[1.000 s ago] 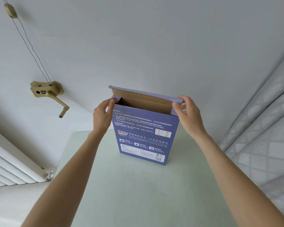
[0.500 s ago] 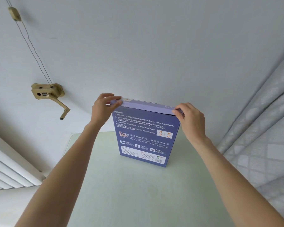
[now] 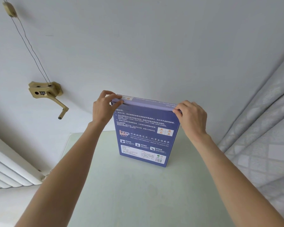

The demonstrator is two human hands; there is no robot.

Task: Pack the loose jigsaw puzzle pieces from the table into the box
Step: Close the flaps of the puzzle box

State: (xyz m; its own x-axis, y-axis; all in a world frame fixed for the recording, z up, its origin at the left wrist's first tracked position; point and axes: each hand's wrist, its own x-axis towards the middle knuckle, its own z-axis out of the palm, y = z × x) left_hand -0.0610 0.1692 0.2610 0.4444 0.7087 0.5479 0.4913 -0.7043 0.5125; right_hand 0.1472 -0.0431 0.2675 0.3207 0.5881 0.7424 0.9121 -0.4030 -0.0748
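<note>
Pale green tabletop (image 3: 138,194) fills the lower middle of the frame, its far edge up near the centre and a rounded corner showing at the left of centre. Smooth, glossy surface, light sheen across it. One thing stands on it: a dark blue box (image 3: 143,136), upright on its narrow end, just right of centre toward the far edge. White print, an orange logo and a barcode label face the camera. Its lower edge sits flat on the tabletop.

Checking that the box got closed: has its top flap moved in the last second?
Yes. The top flap folded down onto the upright box, covering the opening.
</note>
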